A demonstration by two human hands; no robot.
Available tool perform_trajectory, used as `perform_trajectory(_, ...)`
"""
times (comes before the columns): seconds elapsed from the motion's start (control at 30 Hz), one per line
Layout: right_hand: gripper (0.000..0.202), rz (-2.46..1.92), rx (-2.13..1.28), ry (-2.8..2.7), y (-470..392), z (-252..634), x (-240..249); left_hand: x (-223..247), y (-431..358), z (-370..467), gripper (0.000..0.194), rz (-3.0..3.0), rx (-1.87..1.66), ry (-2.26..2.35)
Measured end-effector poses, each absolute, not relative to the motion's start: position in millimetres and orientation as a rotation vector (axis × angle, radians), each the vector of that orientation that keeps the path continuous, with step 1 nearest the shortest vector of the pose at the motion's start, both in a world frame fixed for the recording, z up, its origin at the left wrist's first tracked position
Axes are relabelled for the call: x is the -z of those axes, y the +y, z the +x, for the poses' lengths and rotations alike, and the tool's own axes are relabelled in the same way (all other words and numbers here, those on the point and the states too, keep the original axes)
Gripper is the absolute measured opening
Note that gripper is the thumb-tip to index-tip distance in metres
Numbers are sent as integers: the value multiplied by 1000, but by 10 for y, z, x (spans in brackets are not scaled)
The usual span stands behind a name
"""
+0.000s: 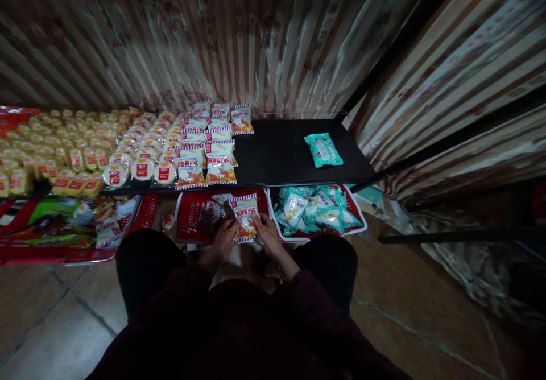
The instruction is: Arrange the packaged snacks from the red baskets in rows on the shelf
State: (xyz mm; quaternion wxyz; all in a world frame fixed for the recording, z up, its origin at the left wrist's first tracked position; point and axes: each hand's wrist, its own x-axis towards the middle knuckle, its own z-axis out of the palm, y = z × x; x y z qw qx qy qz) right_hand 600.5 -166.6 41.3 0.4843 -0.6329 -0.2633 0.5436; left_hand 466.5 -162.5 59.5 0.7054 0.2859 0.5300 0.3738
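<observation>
Between my two hands is a white and orange snack bag [244, 216] with red lettering and striped ends. My left hand [226, 238] grips its left edge, and my right hand [268, 234] grips its right edge. The bag is upright, its printed front facing me, above a red basket [191, 195] with a few packets inside. Matching snack bags [220, 162] stand in rows on the black shelf [273, 161] just beyond. To the right of my right hand, a white-rimmed basket [362, 221] holds teal snack bags [318, 209].
One teal bag [323, 150] lies on the shelf's right part. Round wrapped crackers [143, 166] and small yellow packets [77, 158] fill its left side. Another red basket [128, 229] of mixed packets is at lower left. Black rack bars [452, 135] and striped curtains [256, 44] border the shelf.
</observation>
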Motion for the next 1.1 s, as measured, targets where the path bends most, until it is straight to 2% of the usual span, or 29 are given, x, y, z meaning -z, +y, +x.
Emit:
perform_trajectory(0.43,48,-1342,-1330,-586,-1809,6063,-781,-908,-1663,4739,34,763,-899,1165)
perform_trajectory(0.63,48,-1290,-1349,-537,-1813,6116,-805,-951,-1586,4781,30,807,-911,1160)
perform_trajectory(1.1,56,-1221,-1383,-505,-1827,6090,-831,-1013,-1532,4782,32,808,-886,1161)
